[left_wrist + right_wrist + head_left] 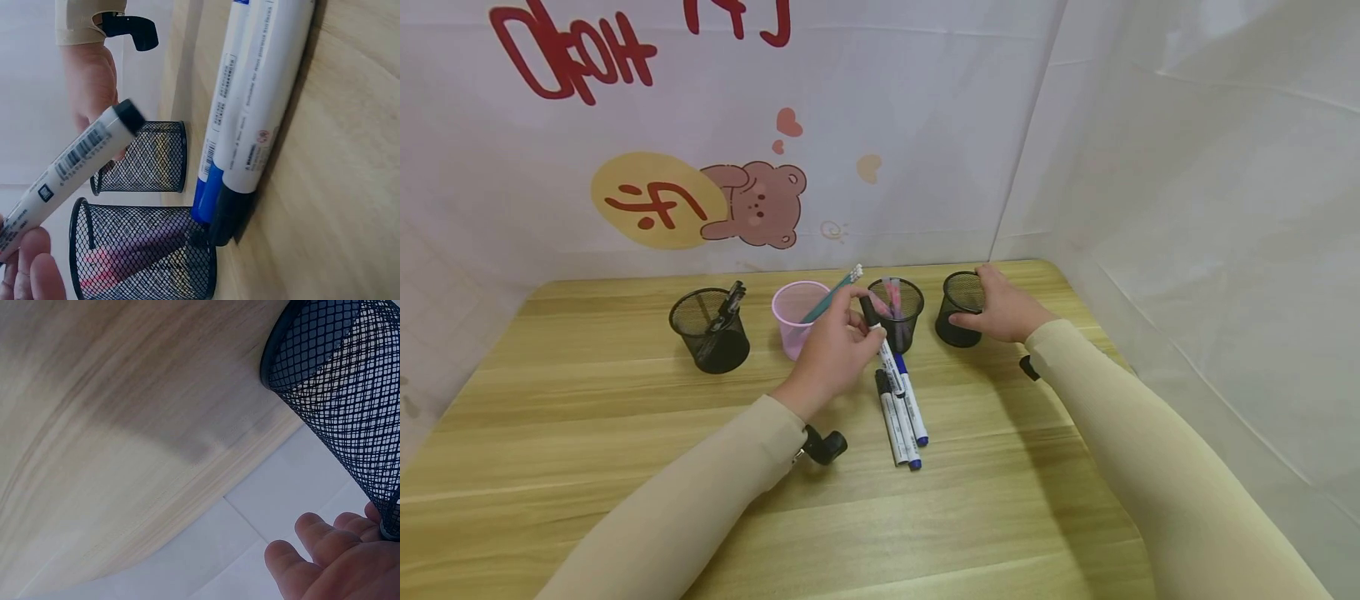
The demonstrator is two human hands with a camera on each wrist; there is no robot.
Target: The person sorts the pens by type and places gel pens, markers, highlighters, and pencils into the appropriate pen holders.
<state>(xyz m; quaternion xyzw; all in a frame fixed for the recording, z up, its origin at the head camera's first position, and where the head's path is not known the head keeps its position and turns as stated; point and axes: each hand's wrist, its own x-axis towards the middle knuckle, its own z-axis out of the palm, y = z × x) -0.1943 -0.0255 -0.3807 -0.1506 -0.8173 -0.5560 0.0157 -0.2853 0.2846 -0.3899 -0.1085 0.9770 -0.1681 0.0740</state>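
My left hand [835, 354] pinches a white whiteboard marker [887, 358] with a black cap, tilted above the table; its barcode side shows in the left wrist view. Right under it lie several more markers [892, 429] side by side, one black-capped and the others blue. At the right, my right hand [1006, 308] holds a black mesh pen holder [957, 325] by its rim, thumb at the near side and fingers at the far side. No pens show in that holder [156, 156]. In the right wrist view its mesh wall [337, 400] rises beside the curled fingers [319, 540].
Another black mesh holder [910, 332] contains pink-and-purple pens. A pink holder [786, 333] has teal pencils [829, 302], and a black holder [721, 354] at left contains black pens. The wooden table [625, 467] meets white curtains behind and at right.
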